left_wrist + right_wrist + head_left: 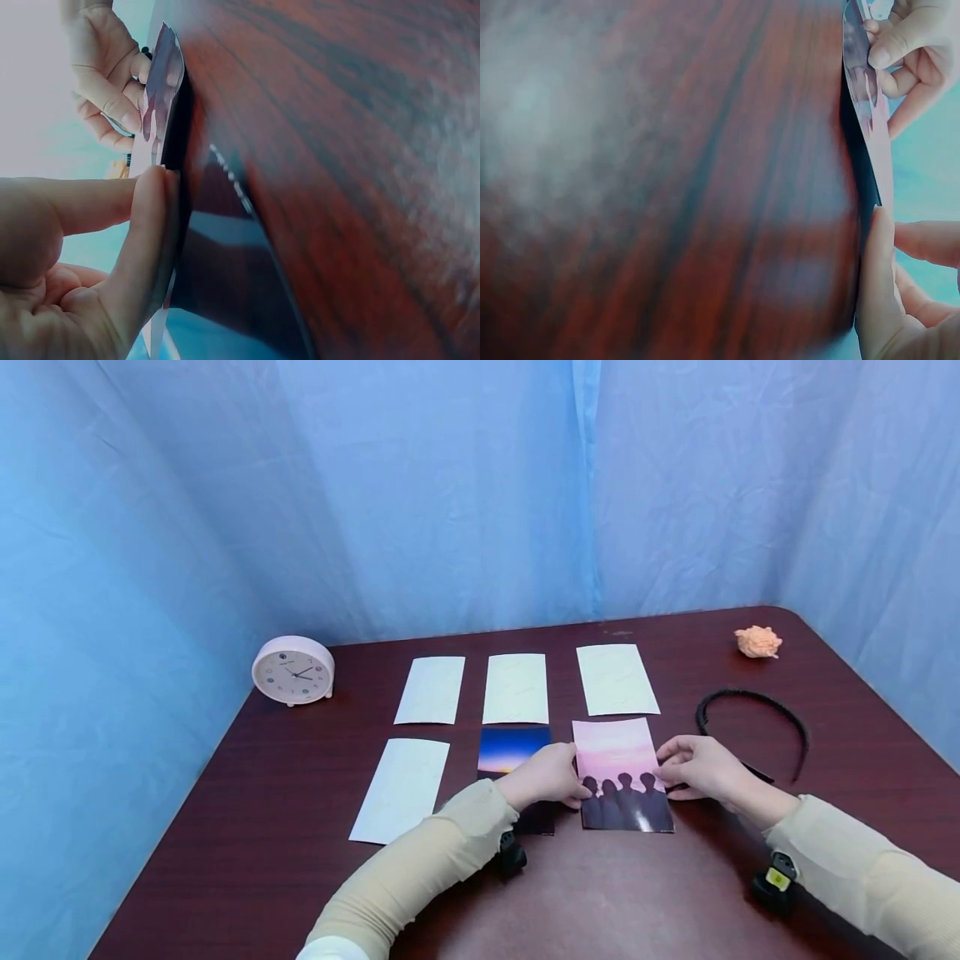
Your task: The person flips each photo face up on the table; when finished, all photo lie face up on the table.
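Note:
A glossy photo print [615, 743] with a pink sky and several dark silhouetted figures lies between my hands in the head view. My left hand [551, 774] pinches its left edge between thumb and fingers. On the opposite side, my right hand [701, 768] pinches the right edge. Both wrist views show the photo print [159, 97] slightly bowed, with a dark gap or shadow under part of it. To its left, a blue-and-orange sunset photo [513, 745] is partly hidden by my left hand and forearm.
Three white cards [516, 689] form a back row on the dark wooden table [247, 827]. Another white card [401, 789] lies front left. A white clock [294, 671] stands at the back left. On the right are a black headband [750, 692] and a peach-coloured ruffled object [757, 642].

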`<state>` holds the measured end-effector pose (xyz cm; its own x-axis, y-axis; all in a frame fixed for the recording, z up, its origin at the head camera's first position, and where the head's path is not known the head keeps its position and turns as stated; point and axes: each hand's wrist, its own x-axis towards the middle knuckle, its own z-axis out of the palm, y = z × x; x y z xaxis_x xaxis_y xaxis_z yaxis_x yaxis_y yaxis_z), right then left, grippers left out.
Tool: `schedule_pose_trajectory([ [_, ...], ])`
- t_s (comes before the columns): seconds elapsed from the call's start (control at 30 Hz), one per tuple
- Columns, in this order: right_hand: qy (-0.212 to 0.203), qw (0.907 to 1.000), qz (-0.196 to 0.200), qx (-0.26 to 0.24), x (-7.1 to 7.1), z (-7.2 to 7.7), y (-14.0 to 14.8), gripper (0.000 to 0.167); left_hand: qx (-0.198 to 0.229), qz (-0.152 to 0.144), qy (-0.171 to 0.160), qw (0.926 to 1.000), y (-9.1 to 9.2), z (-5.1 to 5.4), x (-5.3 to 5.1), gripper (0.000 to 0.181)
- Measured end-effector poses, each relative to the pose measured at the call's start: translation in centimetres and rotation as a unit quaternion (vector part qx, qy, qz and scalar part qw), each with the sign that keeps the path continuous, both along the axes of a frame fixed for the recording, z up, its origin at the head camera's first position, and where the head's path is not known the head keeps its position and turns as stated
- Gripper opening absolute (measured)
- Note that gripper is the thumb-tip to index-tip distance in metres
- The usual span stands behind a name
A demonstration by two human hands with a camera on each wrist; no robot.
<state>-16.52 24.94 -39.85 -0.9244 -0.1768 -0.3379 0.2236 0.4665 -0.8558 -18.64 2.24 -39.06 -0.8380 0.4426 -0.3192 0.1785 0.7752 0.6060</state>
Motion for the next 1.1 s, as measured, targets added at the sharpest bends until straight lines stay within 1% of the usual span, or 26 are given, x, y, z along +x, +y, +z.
schedule_pose_trajectory([
  [0.13, -0.005, 0.9999, 0.000, 0.014, -0.1, 0.2, -0.1, 0.030, -0.010, 0.005, -0.003, 0.9999, 0.1, 0.0, 0.0, 0.026],
  [0.3, -0.010, 0.9996, -0.001, 0.027, -0.3, 0.2, -0.1, 0.030, -0.017, 0.002, 0.003, 0.9998, 0.0, 0.1, 0.0, 0.029],
  [0.43, -0.009, 0.9996, -0.001, 0.027, -0.4, 0.1, -0.1, 0.030, -0.019, 0.002, 0.004, 0.9998, -0.1, 0.1, 0.0, 0.032],
  [0.53, -0.007, 0.9996, -0.002, 0.029, -0.4, 0.1, -0.1, 0.030, -0.023, -0.003, 0.008, 0.9997, -0.2, 0.2, 0.1, 0.030],
  [0.7, -0.006, 0.9994, -0.004, 0.032, -0.4, 0.0, -0.1, 0.031, -0.007, 0.002, -0.002, 1.0000, -0.4, 0.1, 0.1, 0.027],
  [0.83, -0.005, 0.9995, -0.002, 0.031, -0.4, 0.0, 0.0, 0.031, 0.016, 0.009, -0.021, 0.9996, -0.5, 0.0, 0.0, 0.028],
  [0.97, -0.001, 0.9994, 0.000, 0.034, -0.3, 0.2, 0.2, 0.032, 0.026, 0.006, -0.020, 0.9994, -0.9, 0.1, -0.1, 0.028],
  [1.03, 0.002, 0.9994, 0.001, 0.035, -0.3, 0.3, 0.3, 0.032, 0.031, 0.003, -0.017, 0.9994, -1.1, 0.2, 0.0, 0.032],
  [1.1, 0.003, 0.9995, 0.000, 0.033, -0.3, 0.4, 0.3, 0.032, 0.042, 0.005, -0.021, 0.9989, -1.4, 0.4, 0.0, 0.045],
])
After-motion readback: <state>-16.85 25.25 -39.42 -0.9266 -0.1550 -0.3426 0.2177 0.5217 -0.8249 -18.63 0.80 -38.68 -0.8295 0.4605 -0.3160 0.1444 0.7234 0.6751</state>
